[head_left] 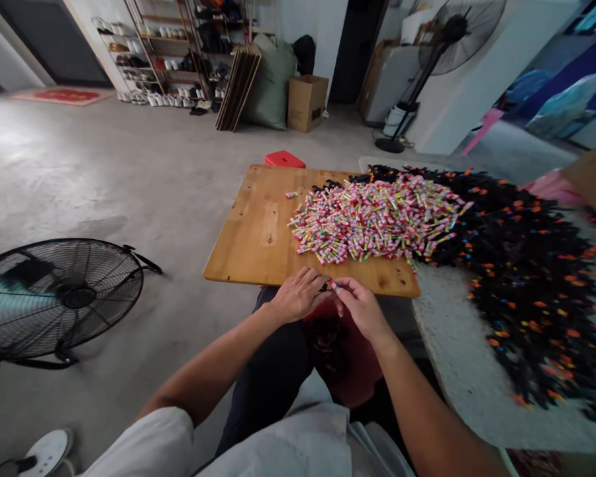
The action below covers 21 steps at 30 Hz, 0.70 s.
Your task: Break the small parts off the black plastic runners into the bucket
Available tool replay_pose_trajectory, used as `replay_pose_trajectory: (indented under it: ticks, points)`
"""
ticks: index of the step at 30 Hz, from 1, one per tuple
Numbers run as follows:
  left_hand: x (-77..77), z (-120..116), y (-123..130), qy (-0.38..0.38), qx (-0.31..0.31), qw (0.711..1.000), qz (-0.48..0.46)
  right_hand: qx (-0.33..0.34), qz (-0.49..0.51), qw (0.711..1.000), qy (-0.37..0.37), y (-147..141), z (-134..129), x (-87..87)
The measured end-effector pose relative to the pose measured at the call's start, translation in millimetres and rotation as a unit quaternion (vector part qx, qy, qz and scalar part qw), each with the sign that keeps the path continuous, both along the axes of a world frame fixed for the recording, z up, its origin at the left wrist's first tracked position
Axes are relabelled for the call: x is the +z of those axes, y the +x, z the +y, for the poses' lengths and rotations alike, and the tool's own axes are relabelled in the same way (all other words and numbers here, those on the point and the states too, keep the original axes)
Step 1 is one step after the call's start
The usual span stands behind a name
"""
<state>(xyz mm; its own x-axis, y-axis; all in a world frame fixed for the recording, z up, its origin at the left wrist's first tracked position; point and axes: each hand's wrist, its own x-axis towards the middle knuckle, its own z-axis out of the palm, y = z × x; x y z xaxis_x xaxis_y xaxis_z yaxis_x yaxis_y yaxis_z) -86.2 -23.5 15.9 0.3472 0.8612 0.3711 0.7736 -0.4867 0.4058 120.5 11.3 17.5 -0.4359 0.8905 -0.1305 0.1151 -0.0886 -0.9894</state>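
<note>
The right hand (360,306) pinches a small tube (334,285) with a red end between thumb and fingertips, right at the near edge of the board (251,232). The left hand (300,295) is just beside it, back upward and fingers bent, with a dark bit (324,287) at its fingertips; whether it grips that bit I cannot tell. Below the hands, by the person's dark trousers (273,358), is a red tub (360,371) with dark things inside, too dim to make out. Beyond the hands, a broad pile (377,222) of similar tubes in pink, white, red and yellow-green covers the board's right part, while one stray tube (291,195) lies apart on its left. Right of the pile, and partly behind it, a large black heap (521,258) dotted with orange, yellow and blue spreads over a grey table (457,351). A red stool (284,159) shows past the board's far edge. On the floor to the left is a black fan (77,297). Farther back are shoe racks (166,59), leaning sheets (237,89), a green sack (273,83), a box (306,103) and a standing fan (451,30).
</note>
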Motion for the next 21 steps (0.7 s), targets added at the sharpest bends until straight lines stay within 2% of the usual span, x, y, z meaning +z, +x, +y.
replay_pose_trajectory:
  ticks: [7, 11, 14, 18, 21]
  points:
    - [11.0, 3, 5, -0.012, -0.034, 0.999, 0.032, -0.005, 0.016, 1.0, -0.012, 11, -2, -0.8]
    - [10.2, 6, 6, -0.018, -0.046, 0.998, 0.045, -0.048, 0.022, 0.999, -0.013, 11, -4, -2.6]
    - [8.1, 6, 7, -0.017, -0.049, 0.997, 0.056, -0.058, -0.014, 0.998, 0.026, 12, -4, -0.1]
    - [5.1, 7, 8, -0.018, -0.05, 0.996, 0.071, -0.026, -0.113, 0.989, 0.09, 16, -7, 7.9]
    - [2.5, 9, 9, -0.02, -0.049, 0.997, 0.049, -0.028, -0.164, 0.979, 0.12, 18, -10, 11.2]
